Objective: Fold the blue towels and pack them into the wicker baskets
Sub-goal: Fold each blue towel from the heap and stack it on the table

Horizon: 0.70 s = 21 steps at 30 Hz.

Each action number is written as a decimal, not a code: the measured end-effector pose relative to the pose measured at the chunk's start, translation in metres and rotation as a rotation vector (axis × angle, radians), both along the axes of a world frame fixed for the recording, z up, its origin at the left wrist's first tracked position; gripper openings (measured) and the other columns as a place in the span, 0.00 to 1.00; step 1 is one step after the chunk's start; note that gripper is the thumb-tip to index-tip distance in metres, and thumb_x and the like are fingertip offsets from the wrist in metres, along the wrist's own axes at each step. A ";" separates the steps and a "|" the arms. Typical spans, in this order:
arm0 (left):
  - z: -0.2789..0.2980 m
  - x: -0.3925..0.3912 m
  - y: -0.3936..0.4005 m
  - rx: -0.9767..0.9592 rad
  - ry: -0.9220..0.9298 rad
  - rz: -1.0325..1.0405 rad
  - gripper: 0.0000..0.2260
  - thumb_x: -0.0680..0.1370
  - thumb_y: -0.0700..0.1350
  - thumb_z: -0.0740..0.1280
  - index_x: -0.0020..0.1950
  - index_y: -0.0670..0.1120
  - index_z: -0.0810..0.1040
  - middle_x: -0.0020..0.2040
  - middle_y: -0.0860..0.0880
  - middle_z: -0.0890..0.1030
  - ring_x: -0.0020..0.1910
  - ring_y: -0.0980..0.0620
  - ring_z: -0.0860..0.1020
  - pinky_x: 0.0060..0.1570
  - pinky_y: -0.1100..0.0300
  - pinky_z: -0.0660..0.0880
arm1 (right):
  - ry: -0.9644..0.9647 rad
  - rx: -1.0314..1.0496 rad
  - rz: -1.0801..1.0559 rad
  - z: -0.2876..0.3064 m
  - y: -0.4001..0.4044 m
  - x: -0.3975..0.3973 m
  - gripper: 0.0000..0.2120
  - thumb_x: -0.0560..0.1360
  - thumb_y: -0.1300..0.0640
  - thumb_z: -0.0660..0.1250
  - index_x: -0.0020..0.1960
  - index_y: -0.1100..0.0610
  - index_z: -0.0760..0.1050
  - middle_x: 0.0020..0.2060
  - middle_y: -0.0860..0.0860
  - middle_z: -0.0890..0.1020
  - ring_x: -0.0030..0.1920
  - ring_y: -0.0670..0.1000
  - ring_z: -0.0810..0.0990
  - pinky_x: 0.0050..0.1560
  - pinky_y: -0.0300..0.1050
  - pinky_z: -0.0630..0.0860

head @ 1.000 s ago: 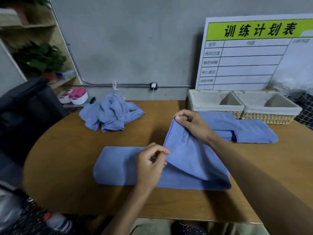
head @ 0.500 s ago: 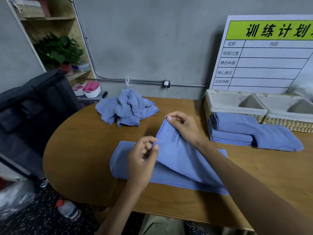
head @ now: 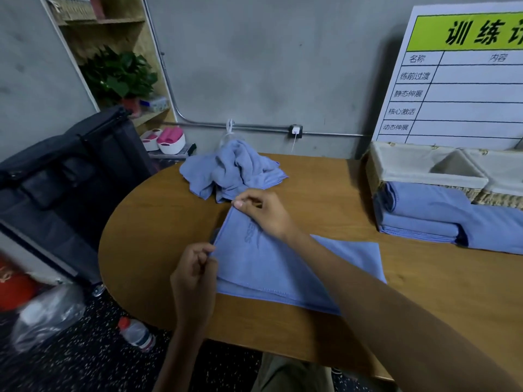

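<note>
- my left hand point(head: 195, 274) pinches the soft blue towel's point(head: 277, 267) near corner; right hand point(head: 264, 212) pinches the far one.
- bare wood table point(head: 158, 230) curves leftward.

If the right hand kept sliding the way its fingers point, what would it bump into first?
Probably the crumpled towel pile. The right hand, pinching the towel corner, points away and leftward; the pile lies just beyond, though depth is hard to judge.

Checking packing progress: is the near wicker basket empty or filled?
Empty as far as visible: the wicker basket shows only its pale liner; folded towels lie in front on the table.
</note>
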<state>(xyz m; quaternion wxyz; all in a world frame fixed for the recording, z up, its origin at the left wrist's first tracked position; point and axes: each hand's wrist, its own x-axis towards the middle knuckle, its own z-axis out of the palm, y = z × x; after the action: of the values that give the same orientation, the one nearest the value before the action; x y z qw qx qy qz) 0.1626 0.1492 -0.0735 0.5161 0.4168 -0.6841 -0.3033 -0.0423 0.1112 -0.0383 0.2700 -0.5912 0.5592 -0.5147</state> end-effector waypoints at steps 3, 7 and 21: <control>0.000 0.007 -0.007 -0.036 -0.028 0.032 0.09 0.77 0.36 0.65 0.48 0.50 0.78 0.32 0.44 0.75 0.32 0.46 0.72 0.27 0.57 0.66 | 0.012 -0.044 -0.022 0.007 -0.013 0.011 0.04 0.79 0.59 0.69 0.46 0.57 0.81 0.41 0.55 0.83 0.42 0.43 0.77 0.47 0.33 0.70; -0.011 0.021 -0.016 -0.093 -0.216 0.064 0.06 0.73 0.43 0.63 0.47 0.51 0.77 0.28 0.49 0.73 0.29 0.50 0.72 0.23 0.58 0.62 | 0.169 0.056 -0.030 -0.013 -0.026 0.022 0.05 0.79 0.57 0.69 0.49 0.58 0.82 0.36 0.45 0.80 0.38 0.44 0.75 0.46 0.40 0.73; -0.013 0.023 -0.014 -0.040 -0.537 0.075 0.14 0.70 0.36 0.72 0.43 0.53 0.73 0.33 0.57 0.70 0.31 0.60 0.69 0.40 0.55 0.66 | 0.778 0.077 -0.442 -0.060 0.087 -0.087 0.12 0.81 0.49 0.59 0.58 0.49 0.79 0.54 0.49 0.83 0.53 0.56 0.82 0.49 0.52 0.77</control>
<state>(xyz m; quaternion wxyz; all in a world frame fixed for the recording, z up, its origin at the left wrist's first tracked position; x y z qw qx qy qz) 0.1860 0.1348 -0.0869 0.3353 0.4971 -0.7863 -0.1492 -0.1294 0.1978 -0.0988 -0.0549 -0.5967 0.7507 -0.2784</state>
